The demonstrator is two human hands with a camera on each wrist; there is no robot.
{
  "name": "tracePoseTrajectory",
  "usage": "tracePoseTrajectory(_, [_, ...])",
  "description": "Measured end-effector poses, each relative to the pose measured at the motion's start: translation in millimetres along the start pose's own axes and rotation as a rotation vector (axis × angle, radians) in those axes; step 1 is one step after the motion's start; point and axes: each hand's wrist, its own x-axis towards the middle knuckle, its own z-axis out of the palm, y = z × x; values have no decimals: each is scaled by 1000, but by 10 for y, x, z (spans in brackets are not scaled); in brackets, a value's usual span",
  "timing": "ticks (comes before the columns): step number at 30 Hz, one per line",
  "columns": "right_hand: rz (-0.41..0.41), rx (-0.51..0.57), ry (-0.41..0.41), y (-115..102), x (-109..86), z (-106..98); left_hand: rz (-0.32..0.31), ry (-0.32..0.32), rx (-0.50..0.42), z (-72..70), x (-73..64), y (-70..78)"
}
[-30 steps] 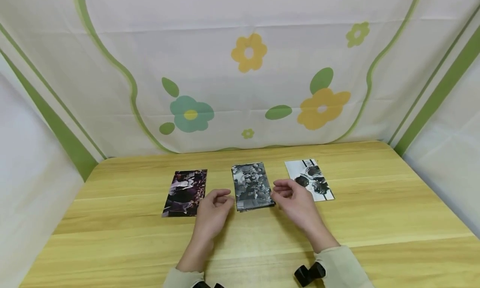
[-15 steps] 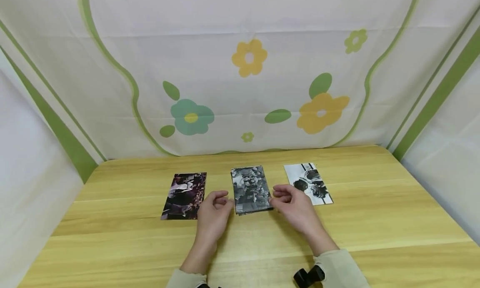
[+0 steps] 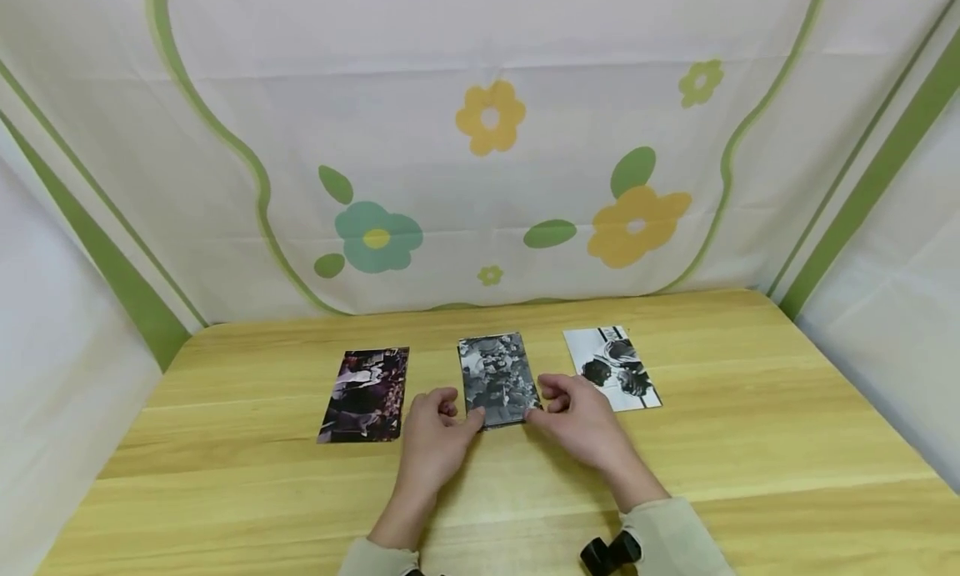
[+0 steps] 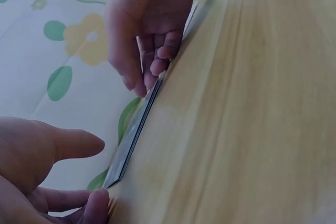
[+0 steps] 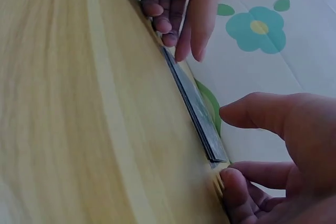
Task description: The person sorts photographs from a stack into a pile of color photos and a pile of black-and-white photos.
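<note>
A small stack of photo cards (image 3: 497, 376), topped by a grey crowd picture, lies mid-table. My left hand (image 3: 437, 443) is at its left side, fingertips right by the edge and thumb over the near left corner. On the opposite side is my right hand (image 3: 579, 422), its thumb at the near right corner. Both wrist views show the thumbs raised above the card level, apart from the fingers, which are loosely bent at the sides of the stack (image 4: 134, 140). Several thin layers show along the near edge of the stack (image 5: 194, 109).
A dark, purplish photo card (image 3: 365, 395) lies to the left, close to my left hand. To the right is a black-and-white photo card (image 3: 617, 368), partly behind my right hand. The wooden table (image 3: 225, 493) ends at a flower-print cloth (image 3: 450, 184) behind and at the sides.
Both thumbs have come inward onto the near corners of the stack in the head view. The stack's near edge looks more even than before. The two side cards stay put.
</note>
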Motion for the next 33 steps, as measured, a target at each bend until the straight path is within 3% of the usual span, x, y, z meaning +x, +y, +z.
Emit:
tracePoseTrajectory(6, [-46,-50,0,-39,13,54,41,-2,40,18,-1,3])
tracePoseTrajectory(17, [-43,-53,17,-30,8,105,25,-31,2,47,-14,-2])
tracePoseTrajectory(28, [-28,-26,12,-26,-8,91,9,78,-63,121,-52,-8])
tracePoseTrajectory(33, [-19,-34,20,-23,4,113,22,87,-47,122,-49,-8])
